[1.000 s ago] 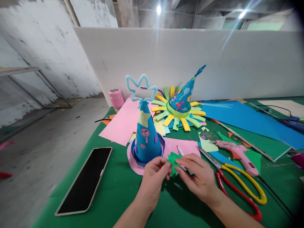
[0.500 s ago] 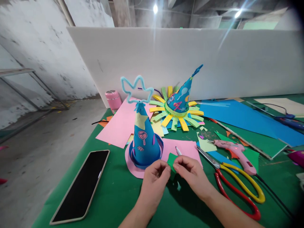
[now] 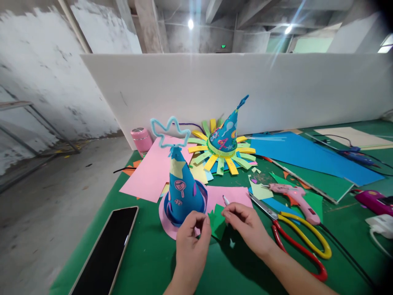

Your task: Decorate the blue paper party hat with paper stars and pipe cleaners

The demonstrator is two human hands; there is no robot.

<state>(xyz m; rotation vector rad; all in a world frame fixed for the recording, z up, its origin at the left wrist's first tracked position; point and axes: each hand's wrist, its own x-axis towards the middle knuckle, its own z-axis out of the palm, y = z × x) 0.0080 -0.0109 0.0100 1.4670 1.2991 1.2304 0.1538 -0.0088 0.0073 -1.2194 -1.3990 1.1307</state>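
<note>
A small green piece of paper (image 3: 217, 223) with a notched upper left edge is between my two hands. At its right edge, the thumb and forefinger of my right hand (image 3: 245, 225) are pinched on it. My left hand (image 3: 193, 241) is closed in a pinch just left of the paper; whatever its fingertips hold is too small to make out. Beyond my left hand stands a blue cone hat (image 3: 187, 192) with a pink brim and a light-blue star-shaped pipe cleaner (image 3: 170, 132) on top. A white marker (image 3: 226, 200) lies on pink paper behind the hands.
Right of my hands lie scissors (image 3: 302, 241) and a pink glue gun (image 3: 296, 198). A phone (image 3: 106, 250) rests at the left. Behind are another blue hat (image 3: 225, 133) with yellow and green strips, a pink jar (image 3: 141, 141), blue sheets (image 3: 307, 151) and a white board (image 3: 230, 86).
My hands have moved apart, and the left has come away from the green paper, which now shows more of its surface. The camera has tilted up and turned slightly right.
</note>
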